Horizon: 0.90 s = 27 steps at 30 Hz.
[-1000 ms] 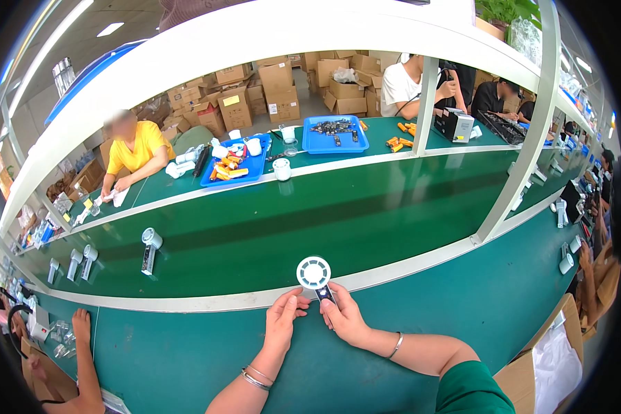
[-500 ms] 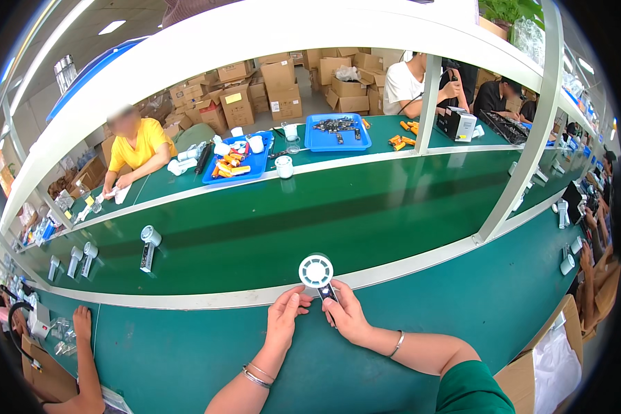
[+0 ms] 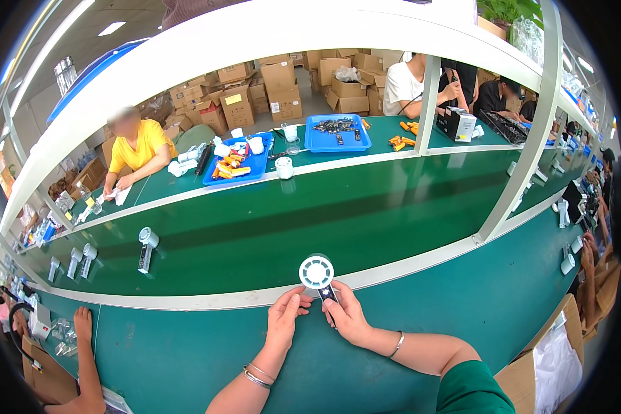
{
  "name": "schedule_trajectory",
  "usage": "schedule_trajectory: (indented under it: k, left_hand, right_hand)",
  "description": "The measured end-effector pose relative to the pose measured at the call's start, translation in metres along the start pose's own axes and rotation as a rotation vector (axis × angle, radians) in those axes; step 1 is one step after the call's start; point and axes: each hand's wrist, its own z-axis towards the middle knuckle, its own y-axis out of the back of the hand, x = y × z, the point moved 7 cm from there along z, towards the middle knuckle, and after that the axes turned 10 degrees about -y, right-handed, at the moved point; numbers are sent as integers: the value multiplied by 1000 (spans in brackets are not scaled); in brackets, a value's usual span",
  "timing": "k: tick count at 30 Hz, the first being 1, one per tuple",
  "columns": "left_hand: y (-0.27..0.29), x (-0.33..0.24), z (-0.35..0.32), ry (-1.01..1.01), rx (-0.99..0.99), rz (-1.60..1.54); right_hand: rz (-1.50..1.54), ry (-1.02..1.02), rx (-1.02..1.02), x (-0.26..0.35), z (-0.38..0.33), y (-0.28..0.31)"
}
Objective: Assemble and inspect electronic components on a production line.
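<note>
My right hand (image 3: 350, 317) grips a small handheld fan (image 3: 317, 273) by its handle. Its round white head, with slots around a plain centre, points up and away from me, over the pale rail at the table's far edge. Along the handle a dark section shows beneath my thumb. My left hand (image 3: 285, 319) hovers close to the left of the handle, fingers loosely curled and nothing visible in them. Whether its fingertips touch the fan I cannot tell.
Beyond the rail (image 3: 207, 301) runs a green belt with several similar fans (image 3: 148, 238) at left. Across it stand a white cup-shaped part (image 3: 283, 167) and blue trays (image 3: 338, 147) of parts. Metal posts (image 3: 524, 138) rise at right. A co-worker's arm (image 3: 84, 355) rests left; an open carton (image 3: 548, 359) stands right.
Both my hands and the fan hold almost still. On the belt, the largest fan at left has shifted slightly left and nearer. At the far right, a co-worker's hands have moved a little.
</note>
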Motion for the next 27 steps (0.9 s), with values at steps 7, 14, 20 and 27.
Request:
schedule_trajectory:
  k: [7,14,20,27]
  left_hand:
    - [-1,0,0,-1,5,7]
    - [-1,2,1,2,1,14]
    - [-4,5,2,12,-6,6]
    - [-3,9,4,9,-15,-19]
  right_hand:
    - [8,28,-17,2,-1,0]
    - [-1,29,-15,-1,0,2]
    - [7,60,-19,0,0,6]
    - [8,79,-69,1,0,9]
